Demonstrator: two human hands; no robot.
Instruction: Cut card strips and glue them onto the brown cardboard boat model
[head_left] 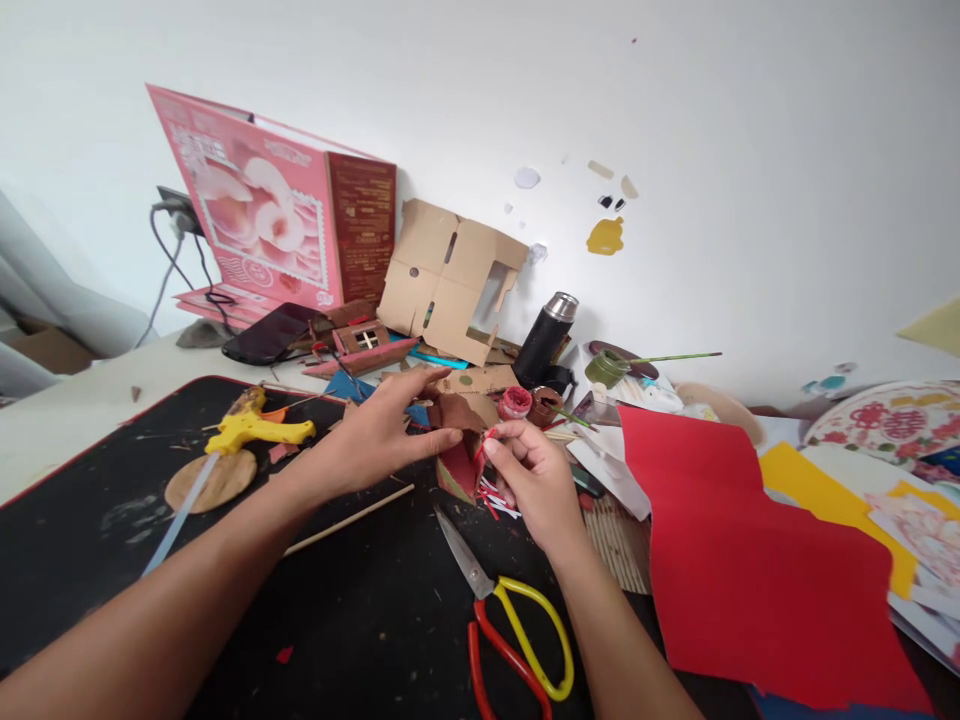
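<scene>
My right hand [534, 475] pinches a thin red strip [487, 436] between thumb and fingertips. My left hand [394, 425] is open, thumb and fingers spread, beside a small brown and red cardboard piece [456, 462]. I cannot tell whether the left thumb touches that piece. Thin red and white paper strips [499, 498] lie under the right hand. Scissors [480, 580] with one red and one yellow handle rest on the black mat [352, 620] in front of my hands. A thin wooden stick [352, 518] lies near my left forearm.
On the left, a yellow glue gun [259, 430] lies over a round wooden disc [211, 482]. Behind stand paint jars [514, 403], a black thermos [546, 340], cut cardboard [450, 275] and a pink box [262, 205]. Red paper [750, 560] covers the right side.
</scene>
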